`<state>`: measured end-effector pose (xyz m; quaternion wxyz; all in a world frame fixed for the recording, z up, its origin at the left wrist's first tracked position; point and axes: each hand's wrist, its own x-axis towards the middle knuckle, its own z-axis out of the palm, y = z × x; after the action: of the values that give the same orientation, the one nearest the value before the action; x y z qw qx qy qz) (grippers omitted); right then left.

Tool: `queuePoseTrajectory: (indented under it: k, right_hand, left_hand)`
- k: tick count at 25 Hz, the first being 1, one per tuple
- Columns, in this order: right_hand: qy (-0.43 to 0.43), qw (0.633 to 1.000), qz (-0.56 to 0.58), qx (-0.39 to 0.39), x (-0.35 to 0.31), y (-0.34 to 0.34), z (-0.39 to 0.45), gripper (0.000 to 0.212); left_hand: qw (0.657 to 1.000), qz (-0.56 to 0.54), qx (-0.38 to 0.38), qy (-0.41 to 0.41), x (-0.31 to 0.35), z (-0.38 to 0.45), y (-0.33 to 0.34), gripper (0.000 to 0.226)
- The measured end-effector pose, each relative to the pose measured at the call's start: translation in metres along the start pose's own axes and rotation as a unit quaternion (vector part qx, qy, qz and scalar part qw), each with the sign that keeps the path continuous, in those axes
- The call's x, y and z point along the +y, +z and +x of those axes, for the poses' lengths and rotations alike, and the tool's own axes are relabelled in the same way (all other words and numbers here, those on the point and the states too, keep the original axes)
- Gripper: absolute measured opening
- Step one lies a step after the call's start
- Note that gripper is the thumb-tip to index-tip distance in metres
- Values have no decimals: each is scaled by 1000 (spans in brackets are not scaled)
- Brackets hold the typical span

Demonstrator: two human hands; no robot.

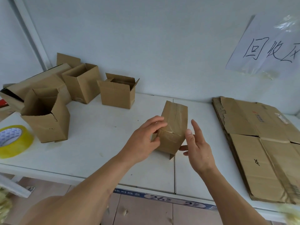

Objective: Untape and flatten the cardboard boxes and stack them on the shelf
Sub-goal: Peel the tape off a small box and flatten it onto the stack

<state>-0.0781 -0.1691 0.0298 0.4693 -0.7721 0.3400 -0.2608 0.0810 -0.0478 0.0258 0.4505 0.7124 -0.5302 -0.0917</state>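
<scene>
Head view, left to right: a yellow roll of clear packing tape [13,141], open brown cardboard boxes [81,83], then a small taped brown cardboard box [174,127] tilted on the white shelf [100,143]. Left hand [142,142] grips its near-left corner; right hand [197,148] touches its right side, fingers relaxed. Flattened brown cardboard sheets [259,143] lie stacked far right. It looks light, stiff, crushable; best held at the edges, beside the seam.

Boxes [118,92] at 10 o'clock, held box [174,127] at ctr: matt brown cardboard, creased. Flat stack [259,143] at 3 o'clock: same, corrugated edge showing. Tape roll [14,141] at 9: glossy yellowish plastic. Shelf [97,143]: smooth white. Sign [267,47]: paper.
</scene>
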Motion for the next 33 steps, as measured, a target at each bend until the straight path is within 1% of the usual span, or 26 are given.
queuePoseTrajectory:
  k: [3,5,6,7,9,10,12,14,20,23,26,33]
  right_hand:
    - [-9,1000,-27,-11,-3,-7,4,48]
    - [-13,1000,-22,-14,-2,-7,5,47]
    - [-35,998,-43,6,-1,-6,5,48]
    - [-77,993,-82,43,1,-6,6,45]
    - [-179,966,-157,106,6,-4,9,36]
    - [-211,953,-186,113,9,-1,10,37]
    - [-233,933,-246,122,13,6,9,48]
    - [-230,926,-265,139,12,13,7,52]
    - [-174,948,-219,150,6,26,6,58]
    - [-163,955,-199,150,5,29,4,53]
    - [-155,954,-199,161,6,32,5,42]
    - [-178,944,-218,173,12,34,5,37]
  left_hand:
    - [1000,-13,14,-7,-1,1,4,46]
    - [999,-24,32,-8,0,0,7,43]
    - [999,-28,35,-7,0,0,8,41]
    - [999,-33,34,-4,1,0,10,39]
    - [999,-47,23,0,2,0,13,37]
    - [999,-51,19,1,2,0,14,36]
    - [998,-56,17,1,2,2,15,35]
    - [998,-59,17,3,1,4,16,34]
    - [997,-74,18,10,2,5,20,33]
    - [997,-74,22,4,3,5,19,32]
    - [997,-68,23,8,4,5,19,34]
    - [997,-68,25,11,4,5,22,36]
